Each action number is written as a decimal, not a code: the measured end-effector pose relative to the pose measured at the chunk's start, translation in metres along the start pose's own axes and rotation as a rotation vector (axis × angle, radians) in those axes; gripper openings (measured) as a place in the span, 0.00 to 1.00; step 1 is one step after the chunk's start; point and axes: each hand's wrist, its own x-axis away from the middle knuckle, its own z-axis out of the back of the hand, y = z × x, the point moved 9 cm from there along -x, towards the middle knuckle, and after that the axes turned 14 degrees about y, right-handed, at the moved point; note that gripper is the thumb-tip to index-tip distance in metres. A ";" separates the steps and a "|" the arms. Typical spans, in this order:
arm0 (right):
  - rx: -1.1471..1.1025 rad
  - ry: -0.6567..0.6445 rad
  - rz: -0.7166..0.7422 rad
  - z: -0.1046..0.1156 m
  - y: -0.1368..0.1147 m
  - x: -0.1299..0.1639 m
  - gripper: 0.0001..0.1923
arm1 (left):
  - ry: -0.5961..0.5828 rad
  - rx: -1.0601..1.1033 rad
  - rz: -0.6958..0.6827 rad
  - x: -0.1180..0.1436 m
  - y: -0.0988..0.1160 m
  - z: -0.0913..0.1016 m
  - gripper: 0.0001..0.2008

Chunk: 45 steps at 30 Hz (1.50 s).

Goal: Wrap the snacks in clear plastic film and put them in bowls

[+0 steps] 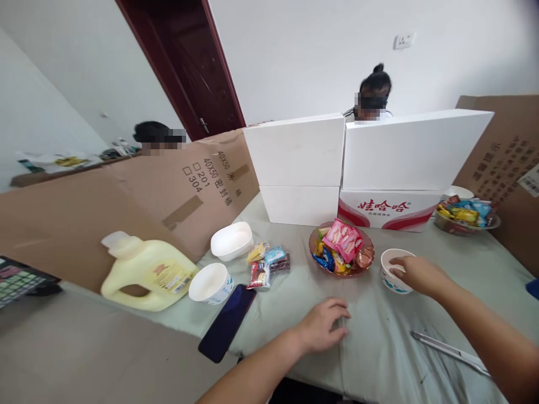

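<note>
While seen from the head camera, lines follow.
Right hand (416,275): fingers curled over the rim of the paper cup (396,271), apparently gripping it.
Paper cup: white with blue print, upright on the grey cloth (379,348), just right of the snack bowl (342,248).
Left hand (324,325): loosely curled, resting on the cloth, holding nothing.
Tongs (450,350): lying near the right forearm.

Yellow jug (145,272) lying left; phone (226,322), tongs (448,350) near table edge.
</note>
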 end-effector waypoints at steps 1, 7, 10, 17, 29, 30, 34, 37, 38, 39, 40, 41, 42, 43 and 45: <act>-0.001 0.083 -0.018 0.004 0.007 0.012 0.21 | 0.034 -0.030 0.002 -0.002 -0.004 0.019 0.14; -0.243 0.588 0.068 -0.029 0.048 0.117 0.24 | 0.361 -0.729 0.202 -0.016 -0.070 0.150 0.20; -0.185 0.709 0.074 -0.061 0.059 0.157 0.25 | 0.327 -0.914 0.312 -0.018 -0.106 0.175 0.25; -0.100 0.772 0.024 -0.077 0.047 0.185 0.24 | 0.326 -0.886 0.251 -0.030 -0.120 0.184 0.11; -0.108 0.746 -0.019 -0.063 0.038 0.185 0.24 | 0.340 -0.882 0.322 -0.028 -0.101 0.170 0.25; -0.108 0.746 -0.020 -0.063 0.038 0.185 0.24 | 0.308 -0.891 0.343 -0.028 -0.108 0.168 0.23; -0.099 0.755 -0.018 -0.062 0.038 0.184 0.24 | 0.321 -0.862 0.342 -0.033 -0.114 0.177 0.15; -0.092 0.749 -0.028 -0.060 0.036 0.183 0.23 | 0.418 -0.800 0.326 -0.037 -0.098 0.188 0.16; -0.090 0.744 -0.029 -0.059 0.035 0.183 0.23 | 0.502 -0.714 0.334 -0.035 -0.090 0.190 0.16; -0.088 0.739 -0.029 -0.058 0.033 0.183 0.22 | 0.594 -0.573 0.355 -0.031 -0.083 0.189 0.15; -0.084 0.731 -0.029 -0.057 0.033 0.183 0.22 | 0.666 -0.376 0.390 -0.025 -0.077 0.182 0.16; -0.079 0.722 -0.030 -0.057 0.032 0.183 0.21 | 0.711 -0.146 0.435 -0.018 -0.074 0.167 0.17; -0.074 0.714 -0.032 -0.056 0.032 0.183 0.21 | 0.697 0.089 0.482 -0.013 -0.071 0.145 0.19; -0.069 0.709 -0.036 -0.055 0.033 0.183 0.20 | 0.627 0.286 0.525 -0.007 -0.066 0.115 0.20; -0.067 0.699 -0.045 -0.054 0.033 0.183 0.20 | 0.497 0.473 0.584 0.007 -0.052 0.058 0.21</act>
